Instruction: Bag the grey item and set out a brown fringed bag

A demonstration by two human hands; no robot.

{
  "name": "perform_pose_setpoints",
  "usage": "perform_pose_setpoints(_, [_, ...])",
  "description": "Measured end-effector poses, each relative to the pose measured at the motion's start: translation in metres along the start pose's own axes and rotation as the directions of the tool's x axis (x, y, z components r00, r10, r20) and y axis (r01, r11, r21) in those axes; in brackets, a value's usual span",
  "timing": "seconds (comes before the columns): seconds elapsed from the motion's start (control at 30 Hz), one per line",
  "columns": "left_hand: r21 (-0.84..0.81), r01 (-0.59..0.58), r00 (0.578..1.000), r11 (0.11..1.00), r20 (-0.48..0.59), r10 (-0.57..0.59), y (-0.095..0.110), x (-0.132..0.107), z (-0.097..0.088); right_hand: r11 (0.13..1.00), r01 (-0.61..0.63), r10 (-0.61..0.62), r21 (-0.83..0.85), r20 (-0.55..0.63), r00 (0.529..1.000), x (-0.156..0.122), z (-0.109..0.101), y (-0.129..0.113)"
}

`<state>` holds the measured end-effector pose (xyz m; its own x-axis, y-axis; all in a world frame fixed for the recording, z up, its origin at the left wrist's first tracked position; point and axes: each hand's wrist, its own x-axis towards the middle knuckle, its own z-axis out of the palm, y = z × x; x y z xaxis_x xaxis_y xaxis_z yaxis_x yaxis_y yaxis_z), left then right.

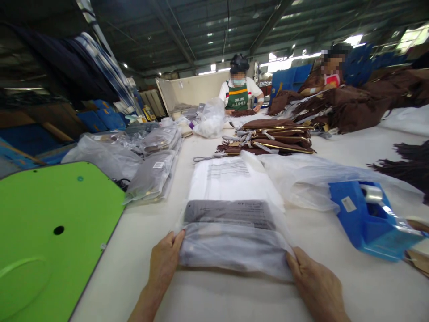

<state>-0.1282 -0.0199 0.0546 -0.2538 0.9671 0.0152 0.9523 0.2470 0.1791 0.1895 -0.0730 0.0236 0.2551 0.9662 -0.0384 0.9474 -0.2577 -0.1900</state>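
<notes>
White worktable: frosted plastic bag lies straight ahead, spanning left hand to right hand, dark item showing through it with long axis crosswise. Each hand pinches one side edge, thumb to fingers (neither is nearer; blue tape dispenser sits off right).

The green apron on the far person carries pale capitals, something like OMLUN, with a row of Chinese characters beneath that I can't make out from here. To the left, a grey packet has a white barcode label, its figures too small. Lines of print cross the white bags and the near bag, too blurred to read. At right, the blue dispenser bears a white label, illegible too.
</notes>
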Motion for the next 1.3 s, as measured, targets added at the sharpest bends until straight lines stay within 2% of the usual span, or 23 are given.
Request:
perform_pose_setpoints(0.1, [0.037, 0.009, 1.000, 0.999, -0.023, -0.008, -0.001, -0.005, -0.001, 1.000, -0.016, 0.015, 0.024, 0.044, 0.999, 0.002, -0.001, 0.001])
perform_pose_setpoints(0.23, [0.114, 0.036, 0.998, 0.993, -0.048, -0.030, 0.001, -0.011, -0.002, 0.999, -0.001, -0.002, 0.047, 0.046, 0.999, 0.002, 0.000, 0.002])
perform_pose_setpoints(0.43, [0.184, 0.115, 0.990, 0.976, -0.098, -0.098, -0.004, 0.000, -0.001, 1.000, -0.026, 0.025, 0.007, 0.093, 0.995, 0.002, -0.004, -0.005])
perform_pose_setpoints(0.5, [0.191, 0.129, 0.984, 0.973, -0.146, -0.101, -0.008, 0.000, -0.003, 0.999, -0.041, 0.042, -0.008, 0.102, 0.994, 0.002, -0.007, -0.008])
perform_pose_setpoints(0.53, [0.187, 0.121, 0.976, 0.975, -0.203, -0.083, -0.008, -0.002, -0.004, 0.999, -0.045, 0.045, -0.011, 0.104, 0.994, 0.001, -0.008, -0.009])
perform_pose_setpoints(0.57, [0.176, 0.071, 0.956, 0.982, -0.293, -0.017, -0.005, -0.005, -0.006, 0.999, -0.045, 0.046, -0.012, 0.104, 0.994, 0.001, -0.009, -0.010])
perform_pose_setpoints(0.6, [0.173, -0.039, 0.912, 0.984, -0.396, 0.106, 0.000, -0.010, -0.007, 0.999, -0.044, 0.045, -0.013, 0.102, 0.994, 0.001, -0.009, -0.011])
perform_pose_setpoints(0.63, [0.193, -0.199, 0.835, 0.961, -0.480, 0.270, 0.009, -0.015, -0.007, 0.999, -0.040, 0.042, -0.014, 0.094, 0.995, 0.000, -0.009, -0.011])
perform_pose_setpoints(0.67, [0.238, -0.388, 0.718, 0.890, -0.528, 0.454, 0.020, -0.019, -0.006, 0.999, -0.039, 0.040, -0.016, 0.081, 0.996, 0.000, -0.009, -0.011])
perform_pose_setpoints(0.7, [0.293, -0.569, 0.590, 0.768, -0.506, 0.630, 0.034, -0.023, -0.005, 0.999, -0.041, 0.042, -0.020, 0.067, 0.997, 0.000, -0.008, -0.011])
perform_pose_setpoints(0.73, [0.325, -0.693, 0.511, 0.643, -0.408, 0.757, 0.048, -0.025, -0.002, 0.999, -0.044, 0.045, -0.025, 0.053, 0.998, 0.000, -0.006, -0.010])
perform_pose_setpoints(0.77, [0.333, -0.773, 0.463, 0.540, -0.285, 0.839, 0.063, -0.025, 0.001, 0.999, -0.045, 0.046, -0.028, 0.039, 0.998, 0.001, -0.005, -0.008])
perform_pose_setpoints(0.8, [0.313, -0.818, 0.450, 0.482, -0.174, 0.876, 0.076, -0.023, 0.005, 0.999, -0.043, 0.043, -0.028, 0.028, 0.999, 0.001, -0.004, -0.007])
perform_pose_setpoints(0.87, [0.245, -0.835, 0.507, 0.493, -0.008, 0.862, 0.094, -0.016, 0.013, 0.999, -0.033, 0.033, -0.012, 0.010, 0.999, 0.001, -0.002, -0.004])
perform_pose_setpoints(0.93, [0.183, -0.812, 0.574, 0.554, 0.083, 0.815, 0.100, -0.009, 0.019, 1.000, -0.028, 0.028, 0.010, -0.021, 0.999, 0.001, -0.002, -0.003])
perform_pose_setpoints(0.97, [0.162, -0.804, 0.591, 0.572, 0.106, 0.800, 0.100, -0.006, 0.022, 0.999, -0.032, 0.033, 0.017, -0.043, 0.999, 0.001, -0.002, -0.002])
perform_pose_setpoints(1.1, [0.133, -0.802, 0.597, 0.583, 0.122, 0.793, 0.094, -0.002, 0.027, 0.996, -0.084, 0.083, -0.002, -0.154, 0.985, 0.000, 0.000, 0.000])
perform_pose_setpoints(1.3, [0.168, -0.802, 0.590, 0.574, 0.064, 0.805, 0.091, -0.002, 0.035, 0.993, -0.119, 0.109, -0.017, -0.285, 0.952, -0.001, 0.012, 0.012])
